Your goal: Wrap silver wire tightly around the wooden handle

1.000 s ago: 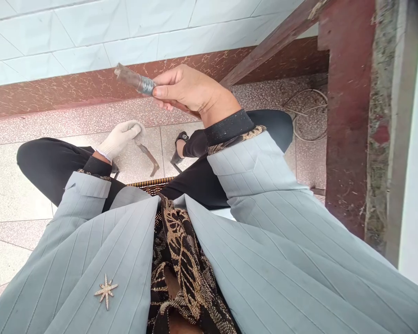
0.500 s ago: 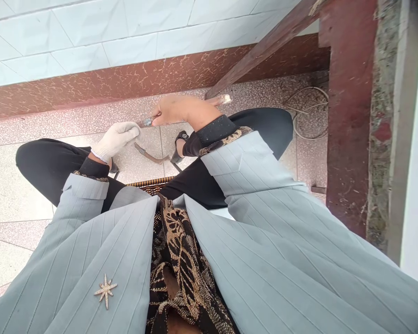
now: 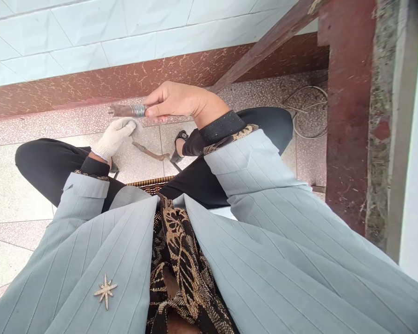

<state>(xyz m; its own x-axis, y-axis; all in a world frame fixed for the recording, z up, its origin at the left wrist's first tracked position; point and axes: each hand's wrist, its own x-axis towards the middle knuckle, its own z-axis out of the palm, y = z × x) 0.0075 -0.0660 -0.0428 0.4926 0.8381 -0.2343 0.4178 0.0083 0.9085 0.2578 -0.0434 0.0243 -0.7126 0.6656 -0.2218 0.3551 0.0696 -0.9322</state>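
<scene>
My right hand is bare and closed around a brown wooden stick, whose left end juts out past my fingertips. A coil of silvery wire is wound around the stick just beside my thumb. Below it, my left hand, in a white knitted glove, has its fingers pinched together. Whatever lies between them is too blurred to make out. Under the gloved fingertips shows a slim, curved brown stick; I cannot tell if it touches the glove or lies on the floor.
My legs in black trousers spread to both sides over the tiled floor. A woven seat edge shows between them. Ahead is a tiled wall. A slanted wooden bar, a red post and a looped cable are at right.
My right hand has lifted and turned, so the stick's wire-wrapped left end now points left above the glove. The stick's pale right end is out of sight. My left hand shifted slightly left and up.
</scene>
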